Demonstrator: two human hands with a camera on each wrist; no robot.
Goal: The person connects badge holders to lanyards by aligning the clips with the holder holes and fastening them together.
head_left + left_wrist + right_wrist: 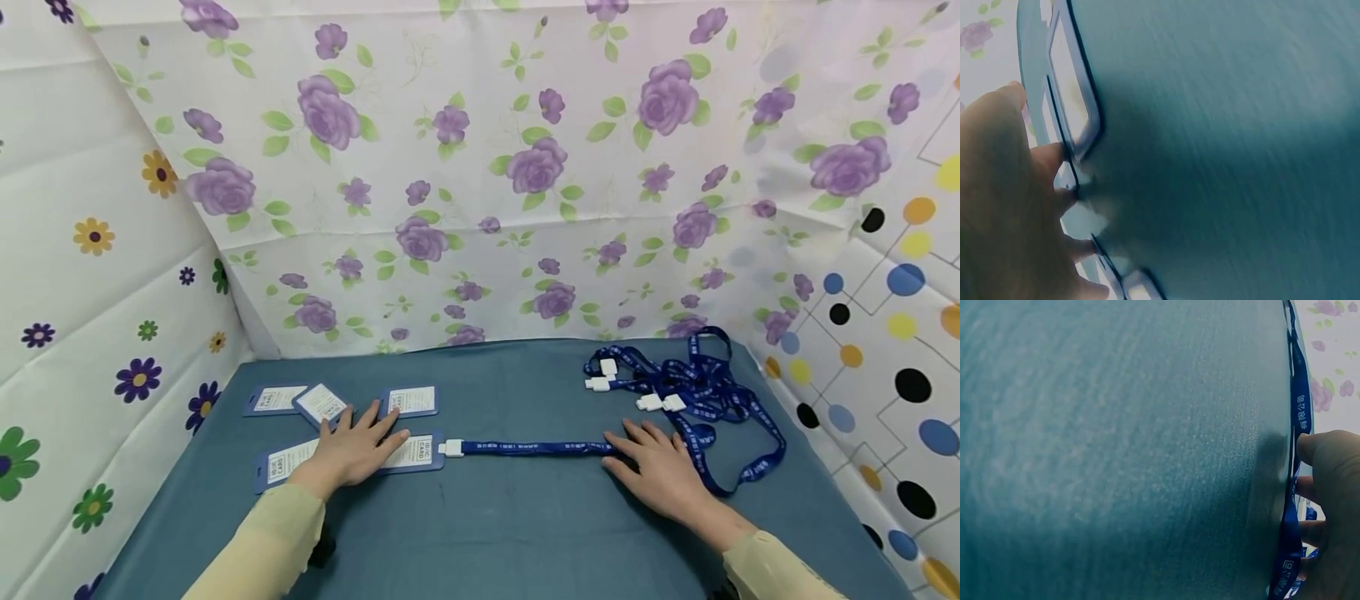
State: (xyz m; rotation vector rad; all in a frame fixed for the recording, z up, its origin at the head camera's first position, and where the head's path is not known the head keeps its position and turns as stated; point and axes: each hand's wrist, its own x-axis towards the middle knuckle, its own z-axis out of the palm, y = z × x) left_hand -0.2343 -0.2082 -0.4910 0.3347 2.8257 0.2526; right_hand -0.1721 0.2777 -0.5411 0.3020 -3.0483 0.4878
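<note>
Several blue ID card holders with white cards lie at the left of the head view. My left hand (347,454) spreads its fingers over them, resting between the front-left holder (288,461) and the front-right holder (418,452). A white clip (451,448) meets that right holder's edge; whether they are joined I cannot tell. From the clip a blue lanyard (532,448) runs straight rightward to my right hand (660,473), whose relaxed fingers lie on its far end. In the right wrist view the printed lanyard (1300,400) passes by the fingertips.
Behind my right hand lies a tangled pile of blue lanyards (712,387) with white clips (649,402). Further holders, a left one (276,400), a tilted one (321,405) and a right one (412,401), sit at the back. Patterned cloth walls (450,167) border the blue-green tabletop (510,533).
</note>
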